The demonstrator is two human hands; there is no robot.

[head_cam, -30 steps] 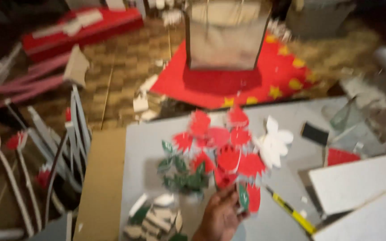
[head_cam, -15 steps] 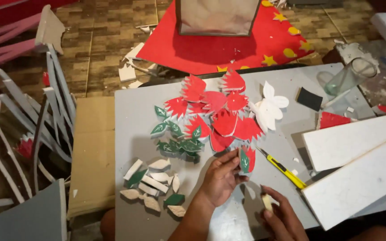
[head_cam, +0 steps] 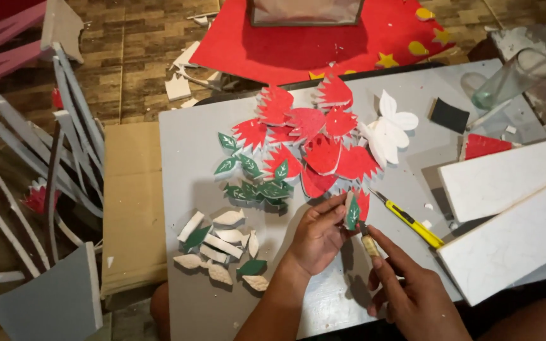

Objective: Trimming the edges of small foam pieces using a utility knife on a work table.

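Observation:
My left hand (head_cam: 318, 235) pinches a small green foam leaf (head_cam: 352, 213) upright above the grey table (head_cam: 184, 164). My right hand (head_cam: 412, 292) grips a short tool with a pale handle (head_cam: 369, 244), its tip right under the leaf. Just beyond the leaf lie a pile of red jagged foam petals (head_cam: 314, 142) and a cluster of green leaves (head_cam: 255, 183). To the left of my left hand sits a heap of white and green leaf cut-outs (head_cam: 221, 246).
A yellow utility knife (head_cam: 408, 219) lies to the right of my hands. White foam boards (head_cam: 513, 208) cover the table's right side. A white flower cut-out (head_cam: 390, 129), a black block (head_cam: 448, 115) and a glass (head_cam: 507, 79) stand farther back. Foam strips (head_cam: 64, 132) lean at the left.
The view has swung down toward the table. My right hand has come into view with the tool and closed in on the leaf that my left hand holds.

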